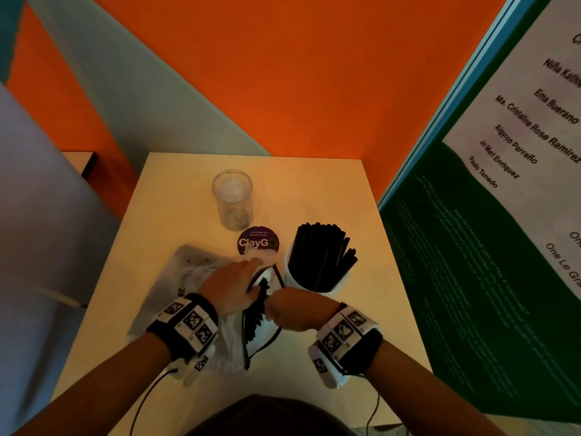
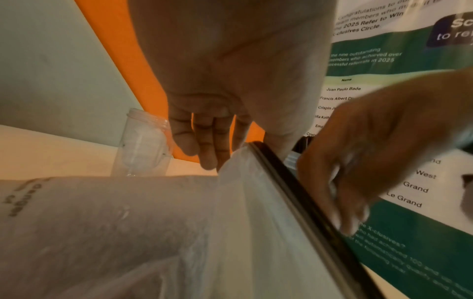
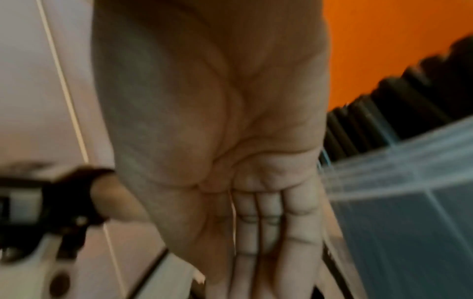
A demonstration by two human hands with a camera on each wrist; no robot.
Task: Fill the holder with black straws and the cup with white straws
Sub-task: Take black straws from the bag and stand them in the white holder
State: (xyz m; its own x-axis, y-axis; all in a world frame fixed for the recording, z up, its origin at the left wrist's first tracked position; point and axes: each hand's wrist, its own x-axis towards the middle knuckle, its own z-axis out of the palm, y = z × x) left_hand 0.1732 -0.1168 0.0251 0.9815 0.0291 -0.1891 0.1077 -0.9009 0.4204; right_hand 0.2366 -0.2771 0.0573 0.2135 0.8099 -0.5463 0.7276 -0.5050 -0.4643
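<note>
A white holder (image 1: pixel 294 280) packed with black straws (image 1: pixel 320 253) stands right of centre on the table. A clear plastic cup (image 1: pixel 232 199) stands empty behind it. A plastic bag (image 1: pixel 270 330) with a dark rim holds more black straws (image 1: pixel 254 316) at the front. My left hand (image 1: pixel 248 280) pinches that bag's rim between fingers (image 2: pixel 204 145) and thumb, holding the mouth apart. My right hand (image 1: pixel 283 305) reaches down into the bag mouth with straight fingers (image 3: pixel 266 232); its fingertips are hidden. The holder (image 3: pixel 409 202) shows blurred in the right wrist view.
A second plastic bag (image 1: pixel 188 272) with pale contents lies left of my left hand. A round purple sticker (image 1: pixel 257 242) sits between cup and holder. An orange wall closes the far table edge, and a green and white poster board (image 1: pixel 471 247) stands along the right.
</note>
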